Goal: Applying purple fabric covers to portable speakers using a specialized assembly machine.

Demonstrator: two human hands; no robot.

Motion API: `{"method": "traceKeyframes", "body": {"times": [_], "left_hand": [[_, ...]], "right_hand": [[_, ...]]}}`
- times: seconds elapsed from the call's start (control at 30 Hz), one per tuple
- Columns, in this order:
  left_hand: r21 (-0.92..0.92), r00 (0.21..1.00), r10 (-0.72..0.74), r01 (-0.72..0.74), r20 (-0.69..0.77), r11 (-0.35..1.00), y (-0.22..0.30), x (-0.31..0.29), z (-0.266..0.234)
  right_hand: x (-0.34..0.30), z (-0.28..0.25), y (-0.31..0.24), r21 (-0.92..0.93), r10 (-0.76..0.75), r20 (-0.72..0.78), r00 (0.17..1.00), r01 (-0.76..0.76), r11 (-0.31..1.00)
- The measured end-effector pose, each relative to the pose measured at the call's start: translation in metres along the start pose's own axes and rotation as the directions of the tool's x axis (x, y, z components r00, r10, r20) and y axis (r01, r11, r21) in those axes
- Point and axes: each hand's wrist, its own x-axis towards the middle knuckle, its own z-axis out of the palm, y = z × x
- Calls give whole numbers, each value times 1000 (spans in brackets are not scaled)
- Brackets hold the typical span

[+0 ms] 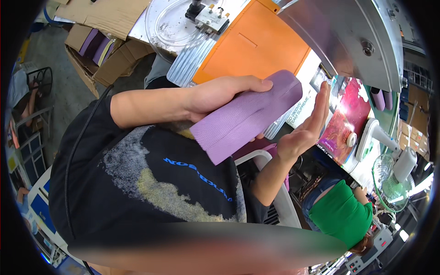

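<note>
A long purple piece (250, 119), shaped like a rounded bar and covered in a fine woven or mesh texture, lies slanted in front of my chest. My left hand (213, 96) grips it, the thumb stretched along its upper side and the fingers mostly hidden beneath. Lengthwise along its face runs a faint crease or seam. Beside its far right end, my right hand (302, 133) is raised with the fingers stretched out and the palm turned toward the piece. Whether the right hand touches it underneath I cannot tell.
Beyond my hands, an orange panel (252, 41) lies on the bench by clear tubing (153, 27) and a metal fitting (211, 20). A steel machine (353, 32) overhangs the right. Purple parts fill a cardboard box (121, 64). A person in green (341, 213) works near a fan (398, 183).
</note>
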Motion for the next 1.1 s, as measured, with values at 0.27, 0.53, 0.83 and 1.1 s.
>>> {"method": "traceKeyframes", "body": {"times": [0.27, 0.53, 0.83, 1.1], "left_hand": [[-181, 988, -119, 136, 101, 974, 2, -10, 0], [-278, 970, 68, -134, -235, 951, 5, 9, 17], [-177, 989, 136, -144, -61, 974, 7, 6, 6], [-79, 994, -43, 51, 98, 996, 9, -7, 10]], "right_hand": [[-6, 3, 7, 14, -220, 279, 935, 225, 974], [-26, -1, -30, 98, -464, 334, 821, 459, 883], [-15, 5, -41, 190, -493, 266, 828, 456, 869], [-21, 16, 14, -6, -48, 98, 994, 49, 999]]}}
